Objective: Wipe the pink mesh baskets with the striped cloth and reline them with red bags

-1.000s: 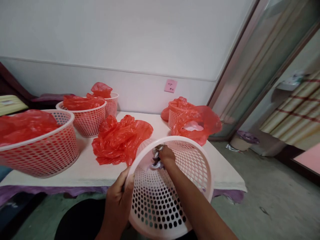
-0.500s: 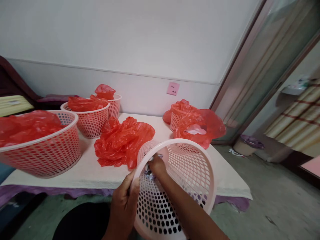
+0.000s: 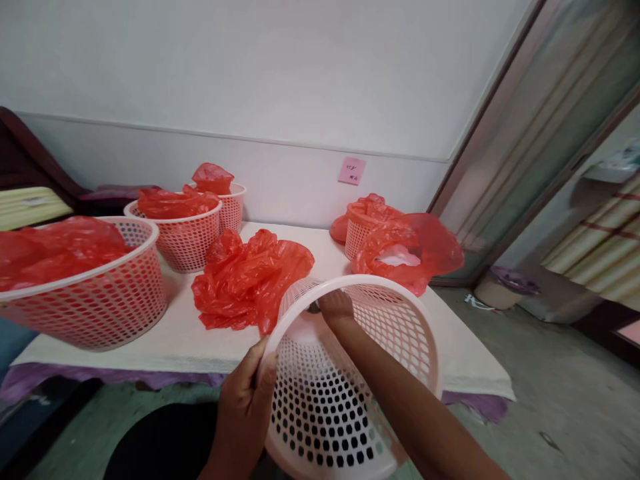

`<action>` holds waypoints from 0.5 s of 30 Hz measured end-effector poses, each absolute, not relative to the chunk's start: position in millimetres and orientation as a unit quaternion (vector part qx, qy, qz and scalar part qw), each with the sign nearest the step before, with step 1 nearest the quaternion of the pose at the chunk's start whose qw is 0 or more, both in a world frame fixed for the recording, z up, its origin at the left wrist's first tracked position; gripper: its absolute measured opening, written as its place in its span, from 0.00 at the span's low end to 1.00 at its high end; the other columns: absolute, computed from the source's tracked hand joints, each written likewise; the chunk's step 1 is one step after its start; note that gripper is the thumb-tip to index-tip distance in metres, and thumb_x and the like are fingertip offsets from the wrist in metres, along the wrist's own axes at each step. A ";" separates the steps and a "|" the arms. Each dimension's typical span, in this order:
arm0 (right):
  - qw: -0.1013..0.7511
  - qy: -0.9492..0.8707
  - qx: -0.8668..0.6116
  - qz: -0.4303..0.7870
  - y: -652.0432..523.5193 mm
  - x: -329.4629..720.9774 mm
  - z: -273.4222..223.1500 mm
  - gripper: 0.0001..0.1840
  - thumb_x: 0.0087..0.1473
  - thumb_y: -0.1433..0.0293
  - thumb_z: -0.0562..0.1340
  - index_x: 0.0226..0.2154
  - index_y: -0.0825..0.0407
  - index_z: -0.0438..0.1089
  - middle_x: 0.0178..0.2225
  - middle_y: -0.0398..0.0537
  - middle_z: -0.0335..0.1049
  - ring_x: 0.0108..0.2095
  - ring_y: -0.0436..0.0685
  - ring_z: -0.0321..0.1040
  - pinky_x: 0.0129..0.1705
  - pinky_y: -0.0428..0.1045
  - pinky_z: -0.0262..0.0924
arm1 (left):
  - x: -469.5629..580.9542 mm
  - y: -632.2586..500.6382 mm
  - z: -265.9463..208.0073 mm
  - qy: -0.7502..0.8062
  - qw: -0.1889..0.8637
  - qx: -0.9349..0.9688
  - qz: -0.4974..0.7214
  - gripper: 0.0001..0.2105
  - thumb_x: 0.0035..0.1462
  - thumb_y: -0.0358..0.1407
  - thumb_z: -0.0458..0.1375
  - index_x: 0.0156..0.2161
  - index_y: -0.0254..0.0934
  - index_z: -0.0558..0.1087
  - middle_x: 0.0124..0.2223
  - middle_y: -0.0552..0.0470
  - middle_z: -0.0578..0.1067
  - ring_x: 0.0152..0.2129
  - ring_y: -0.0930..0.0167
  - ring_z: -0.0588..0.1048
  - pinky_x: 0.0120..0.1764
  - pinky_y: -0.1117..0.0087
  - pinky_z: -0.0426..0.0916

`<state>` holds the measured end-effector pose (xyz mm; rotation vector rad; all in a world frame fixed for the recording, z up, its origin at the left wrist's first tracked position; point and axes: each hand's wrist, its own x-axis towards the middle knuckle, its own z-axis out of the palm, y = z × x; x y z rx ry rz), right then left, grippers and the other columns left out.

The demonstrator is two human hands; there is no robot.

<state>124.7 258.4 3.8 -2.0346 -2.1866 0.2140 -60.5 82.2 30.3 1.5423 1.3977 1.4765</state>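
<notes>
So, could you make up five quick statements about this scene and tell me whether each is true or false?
1. The left hand holds the tilted basket. True.
2. The right hand is outside that tilted basket. False: it is inside.
3. Crumpled red plastic lies on the table. True.
4. Just one basket stands at the picture's left. False: three pink baskets stand there.
5. A pink note is on the wall. True.

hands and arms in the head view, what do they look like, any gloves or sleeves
The left hand and right hand wear no gloves, and no watch or bracelet shows. The right forearm has no sleeve within the picture. Some fingers are hidden, so I can't rule out rings.
</notes>
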 end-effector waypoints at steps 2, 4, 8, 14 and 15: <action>0.043 -0.722 -0.688 0.066 257.5 130.5 2.4 0.19 0.61 0.62 0.59 0.53 0.51 0.65 0.55 0.53 0.64 0.53 0.62 0.64 0.54 0.64 0.60 | -59.4 83.7 32.6 0.521 0.300 0.578 0.552 0.19 0.62 0.44 0.52 0.54 0.39 0.72 0.51 0.50 0.78 0.49 0.65 0.74 0.49 0.70 0.68; 0.006 -0.722 -0.686 0.083 249.7 128.6 -5.4 0.18 0.60 0.63 0.60 0.51 0.53 0.66 0.52 0.53 0.67 0.49 0.60 0.67 0.51 0.62 0.64 | -56.6 84.5 35.4 0.515 0.313 0.567 0.561 0.19 0.62 0.44 0.52 0.55 0.39 0.72 0.51 0.50 0.77 0.50 0.65 0.74 0.50 0.69 0.68; -0.038 -0.748 -0.646 0.145 227.9 112.9 -27.6 0.13 0.59 0.64 0.62 0.43 0.55 0.70 0.44 0.49 0.72 0.44 0.57 0.70 0.48 0.59 0.66 | -52.3 84.3 36.2 0.507 0.323 0.551 0.579 0.20 0.62 0.45 0.53 0.54 0.39 0.72 0.51 0.49 0.77 0.50 0.65 0.74 0.50 0.69 0.68; 0.089 -0.762 -0.601 0.226 227.8 95.0 -36.3 0.14 0.58 0.64 0.63 0.44 0.54 0.70 0.43 0.48 0.72 0.43 0.56 0.71 0.47 0.58 0.67 | -56.2 85.1 30.8 0.514 0.305 0.576 0.558 0.19 0.62 0.44 0.53 0.55 0.39 0.71 0.50 0.50 0.78 0.49 0.66 0.74 0.48 0.72 0.69; 0.124 -0.749 -0.607 0.236 231.6 92.8 -35.2 0.14 0.59 0.63 0.63 0.44 0.54 0.70 0.42 0.47 0.73 0.42 0.55 0.71 0.45 0.57 0.67 | -56.2 85.1 31.4 0.516 0.303 0.578 0.555 0.19 0.62 0.44 0.53 0.55 0.39 0.71 0.50 0.50 0.78 0.49 0.66 0.74 0.48 0.72 0.69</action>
